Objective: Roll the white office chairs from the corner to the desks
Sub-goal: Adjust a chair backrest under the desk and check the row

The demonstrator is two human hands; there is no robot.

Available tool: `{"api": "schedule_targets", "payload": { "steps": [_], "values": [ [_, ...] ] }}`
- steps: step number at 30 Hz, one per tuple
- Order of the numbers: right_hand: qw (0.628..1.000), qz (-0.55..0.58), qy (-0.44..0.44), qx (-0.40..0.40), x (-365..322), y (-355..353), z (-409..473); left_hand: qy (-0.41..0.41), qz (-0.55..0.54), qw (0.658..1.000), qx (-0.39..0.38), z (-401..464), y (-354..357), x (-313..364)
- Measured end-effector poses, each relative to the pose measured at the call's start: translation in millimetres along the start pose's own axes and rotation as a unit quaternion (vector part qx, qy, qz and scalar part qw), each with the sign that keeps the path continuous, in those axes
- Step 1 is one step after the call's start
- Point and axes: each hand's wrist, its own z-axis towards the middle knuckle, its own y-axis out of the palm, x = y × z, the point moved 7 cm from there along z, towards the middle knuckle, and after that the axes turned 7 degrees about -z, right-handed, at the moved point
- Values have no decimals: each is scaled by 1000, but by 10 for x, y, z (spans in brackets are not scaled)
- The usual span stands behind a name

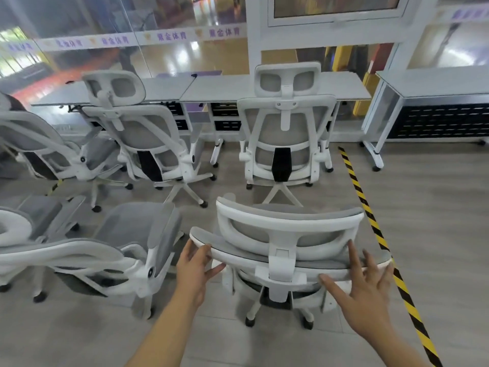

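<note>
the nearest white chair [280,250] stands just in front of the person, its back turned toward them, so the top rim of the backrest is the natural place to push from. the left hand [194,266] sits at the rim's left end, thumb under and fingers over the edge, a loose pinching grip on the frame. the right hand [367,290] is spread wide, fingers straight, its fingertips at or barely touching the rim's right end; it holds nothing yet. one hand at each end would give steering control, since a chair on casters swivels if pushed from one side only.

ahead, a second chair [284,133] is already tucked close against the long white bench [227,87], and a third chair [143,136] stands angled near the bench to its left. more chairs [87,250] crowd the left side, one just beside the near chair's left arm, so a straight push forward looks safer than a turn to the left.

a yellow-and-black floor strip [370,215] runs along the right, close to the near chair's base. another white bench [434,83] stands further right, beyond the strip.

by my judgement the task is partway done: some chairs look placed, this one is not yet at a bench, and the right hand needs to settle first.
</note>
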Motion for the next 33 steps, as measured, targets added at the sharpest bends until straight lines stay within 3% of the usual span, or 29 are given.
{"api": "schedule_targets", "payload": {
  "steps": [13, 18, 23, 26, 30, 33],
  "values": [
    [999, 1, -40, -27, 54, -97, 108, 5, -20, 998, 66, -48, 126, -42],
    [998, -28, -52, -37, 26, -146, -70, 19, 15, 999, 22, -180, 20, -73],
    [997, -13, -74, 1, 93, -99, -105, 13, 11, 1000, 13, -256, 6, -69],
    [996, -8, -88, 13, 138, -62, -74, -8, 5, 999, 47, -274, -47, -120],
    [996, -5, -86, -19, 200, -64, -42, -18, 67, 997, 42, -377, -37, -53],
    [996, -17, -88, -28, 230, -187, -165, 26, 172, 984, 43, -595, -98, 69]
  ]
}}
